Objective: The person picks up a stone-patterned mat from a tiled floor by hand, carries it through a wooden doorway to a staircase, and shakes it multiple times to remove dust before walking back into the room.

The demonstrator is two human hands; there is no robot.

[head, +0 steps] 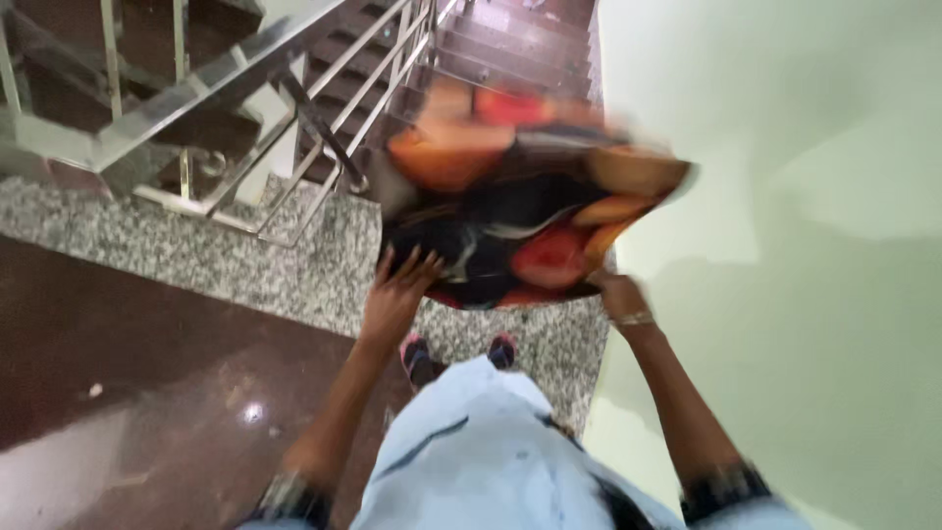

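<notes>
No pkgs, labels, signs or screens in view, stairwell landing only, pic blurred.

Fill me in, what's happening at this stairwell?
A person stands at the top of a staircase, looking down, and holds a patterned orange, red and black cloth spread out in front. The left hand grips its lower left edge; the right hand holds the lower right edge by the pale green wall. The cloth is motion-blurred. A metal railing runs at left.
</notes>
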